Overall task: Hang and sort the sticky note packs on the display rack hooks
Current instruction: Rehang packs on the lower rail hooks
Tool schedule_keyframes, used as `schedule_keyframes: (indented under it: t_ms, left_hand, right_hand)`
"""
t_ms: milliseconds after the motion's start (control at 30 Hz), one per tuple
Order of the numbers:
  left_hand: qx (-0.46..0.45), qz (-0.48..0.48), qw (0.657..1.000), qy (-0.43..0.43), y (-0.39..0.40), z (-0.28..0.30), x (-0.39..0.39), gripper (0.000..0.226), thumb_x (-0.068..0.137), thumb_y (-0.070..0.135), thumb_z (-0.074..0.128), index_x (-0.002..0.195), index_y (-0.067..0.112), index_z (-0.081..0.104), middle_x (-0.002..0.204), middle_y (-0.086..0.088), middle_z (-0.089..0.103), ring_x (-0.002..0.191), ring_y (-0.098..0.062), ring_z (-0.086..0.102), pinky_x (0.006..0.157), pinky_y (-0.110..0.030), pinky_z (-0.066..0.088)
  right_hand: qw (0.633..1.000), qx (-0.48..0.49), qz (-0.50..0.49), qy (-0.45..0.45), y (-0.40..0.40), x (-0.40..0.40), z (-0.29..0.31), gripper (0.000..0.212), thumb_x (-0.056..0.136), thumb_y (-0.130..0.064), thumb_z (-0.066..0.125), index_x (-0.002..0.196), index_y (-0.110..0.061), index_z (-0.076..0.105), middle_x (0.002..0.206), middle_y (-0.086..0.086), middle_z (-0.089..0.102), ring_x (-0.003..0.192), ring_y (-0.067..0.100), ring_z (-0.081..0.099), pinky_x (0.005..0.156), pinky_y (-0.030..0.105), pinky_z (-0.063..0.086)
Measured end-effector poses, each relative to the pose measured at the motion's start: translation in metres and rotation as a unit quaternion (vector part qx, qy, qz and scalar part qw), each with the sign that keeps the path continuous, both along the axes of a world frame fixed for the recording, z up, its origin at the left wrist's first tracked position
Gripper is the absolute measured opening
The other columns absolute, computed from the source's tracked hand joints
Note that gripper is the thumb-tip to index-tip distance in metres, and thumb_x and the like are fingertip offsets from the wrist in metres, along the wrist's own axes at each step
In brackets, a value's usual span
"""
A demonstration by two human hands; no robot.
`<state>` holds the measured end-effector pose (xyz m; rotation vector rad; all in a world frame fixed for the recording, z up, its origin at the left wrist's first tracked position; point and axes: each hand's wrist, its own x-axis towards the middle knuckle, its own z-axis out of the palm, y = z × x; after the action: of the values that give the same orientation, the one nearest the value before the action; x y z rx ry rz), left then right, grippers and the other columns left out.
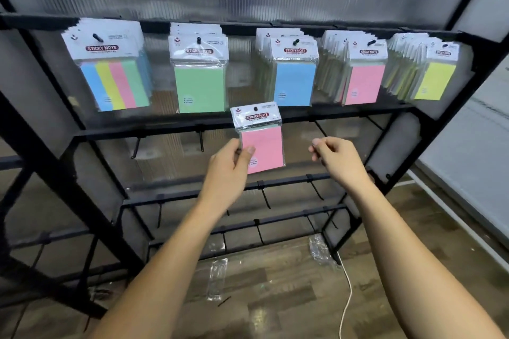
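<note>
While the left hand (230,166) grips a pink pack (260,136) of sticky notes by its lower left edge, thumb pressed across the front and fingers tucked behind, the pack stands upright in front of the second rail (344,115) of the black rack (41,151), its white header card level with that rail and its hang hole showing as a dark spot near the top. Over on the other side, the right hand (334,158) hovers just beside the pack, apart from it, fingers curled in and thumb laid against the forefinger, and nothing can be seen in it. Up on the top rail, five bunches hang from their hooks: a striped bunch (111,78) of blue, yellow, pink and green at far left, then a green bunch (200,88), a blue bunch (294,82) directly above the held pack, a pink bunch (363,82), and a yellow bunch (433,80) at far right, each one several packs deep. Lower down, bare hooks (201,140) jut out from the second rail and from the rails beneath it. Down on the wood-look floor (275,297), crumpled clear wrap (216,278) lies behind the rack's foot, with a white cable (347,300) trailing across the boards to the right.
</note>
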<state>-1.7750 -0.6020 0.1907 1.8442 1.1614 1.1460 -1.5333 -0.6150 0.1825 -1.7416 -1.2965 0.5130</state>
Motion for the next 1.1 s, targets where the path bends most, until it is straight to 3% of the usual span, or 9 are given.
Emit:
schedule_keyframes:
  t_ms: [100, 167, 267, 333, 500, 667, 833, 1000, 1100]
  left_hand:
    - [0.003, -0.027, 1.000, 0.001, -0.007, 0.005, 0.020, 0.029, 0.102, 0.022, 0.051, 0.074, 0.027, 0.047, 0.061, 0.016, 0.044, 0.056, 0.008, 0.044, 0.053, -0.012, 0.032]
    - [0.007, -0.048, 0.999, 0.005, -0.009, 0.011, 0.037, 0.031, 0.102, 0.023, 0.050, 0.073, 0.029, 0.045, 0.061, 0.016, 0.043, 0.056, 0.007, 0.043, 0.052, -0.012, 0.032]
    - [0.007, -0.077, 0.997, 0.017, -0.009, 0.021, 0.066, 0.022, 0.102, 0.027, 0.050, 0.082, 0.021, 0.055, 0.066, 0.014, 0.046, 0.058, 0.005, 0.043, 0.053, -0.013, 0.032]
    - [0.009, -0.086, 0.996, 0.019, -0.006, 0.027, 0.088, 0.018, 0.102, 0.030, 0.050, 0.092, 0.018, 0.060, 0.068, 0.014, 0.050, 0.059, 0.003, 0.044, 0.054, -0.013, 0.033]
    - [0.033, -0.084, 0.995, 0.039, -0.002, 0.041, 0.138, 0.023, 0.100, 0.039, 0.050, 0.091, 0.020, 0.060, 0.069, 0.006, 0.054, 0.061, -0.005, 0.045, 0.058, -0.025, 0.036]
    - [0.080, -0.030, 0.994, 0.070, 0.005, 0.047, 0.162, 0.025, 0.096, 0.042, 0.055, 0.078, 0.026, 0.057, 0.059, 0.012, 0.050, 0.055, -0.004, 0.043, 0.056, -0.028, 0.037]
    - [0.063, 0.053, 0.992, 0.095, 0.020, 0.041, 0.166, 0.022, 0.096, 0.044, 0.053, 0.086, 0.027, 0.063, 0.073, 0.010, 0.063, 0.062, -0.006, 0.048, 0.067, -0.035, 0.049]
    - [0.056, 0.116, 0.978, 0.164, 0.021, 0.044, 0.174, 0.023, 0.098, 0.044, 0.050, 0.089, 0.026, 0.060, 0.073, 0.015, 0.056, 0.070, -0.005, 0.052, 0.055, -0.025, 0.034]
    - [0.061, 0.133, 0.973, 0.180, 0.021, 0.046, 0.179, 0.021, 0.099, 0.043, 0.050, 0.090, 0.027, 0.060, 0.075, 0.015, 0.057, 0.071, -0.003, 0.052, 0.054, -0.022, 0.032]
  right_hand:
    - [0.999, 0.026, 0.009, 0.017, -0.017, 0.004, 0.002, 0.037, 0.102, -0.035, 0.052, 0.076, -0.014, 0.068, 0.064, -0.010, 0.066, 0.049, 0.000, 0.045, 0.057, 0.023, 0.035]
    - [0.999, 0.039, 0.009, 0.027, -0.026, 0.007, 0.011, 0.038, 0.101, -0.041, 0.051, 0.080, -0.015, 0.068, 0.062, -0.017, 0.064, 0.051, -0.001, 0.045, 0.056, 0.019, 0.035]
    - [0.996, 0.075, 0.033, 0.048, -0.035, 0.019, 0.027, 0.033, 0.099, -0.045, 0.053, 0.091, -0.018, 0.070, 0.074, -0.019, 0.069, 0.058, -0.003, 0.050, 0.061, 0.016, 0.038]
    - [0.993, 0.090, 0.050, 0.052, -0.037, 0.030, 0.035, 0.028, 0.099, -0.040, 0.056, 0.095, -0.017, 0.070, 0.070, -0.024, 0.065, 0.063, -0.006, 0.054, 0.062, 0.010, 0.038]
    - [0.988, 0.141, 0.043, 0.053, -0.034, 0.068, 0.047, 0.027, 0.100, -0.034, 0.056, 0.091, -0.014, 0.071, 0.081, -0.010, 0.070, 0.070, -0.002, 0.057, 0.063, 0.013, 0.042]
    - [0.983, 0.170, 0.031, 0.061, -0.021, 0.102, 0.052, 0.026, 0.100, -0.029, 0.056, 0.092, -0.009, 0.071, 0.087, -0.001, 0.073, 0.075, 0.003, 0.060, 0.066, 0.018, 0.044]
    - [0.976, 0.208, 0.019, 0.058, -0.004, 0.123, 0.064, 0.032, 0.102, -0.029, 0.054, 0.086, -0.005, 0.067, 0.080, 0.000, 0.065, 0.069, 0.002, 0.049, 0.062, 0.020, 0.037]
    - [0.969, 0.236, 0.053, 0.059, 0.014, 0.131, 0.082, 0.038, 0.103, -0.031, 0.052, 0.085, 0.001, 0.064, 0.073, 0.003, 0.053, 0.067, 0.007, 0.042, 0.060, 0.028, 0.030]
    - [0.967, 0.237, 0.061, 0.072, 0.024, 0.135, 0.091, 0.037, 0.103, -0.029, 0.051, 0.078, -0.004, 0.061, 0.066, -0.006, 0.047, 0.061, 0.004, 0.037, 0.057, 0.025, 0.028]
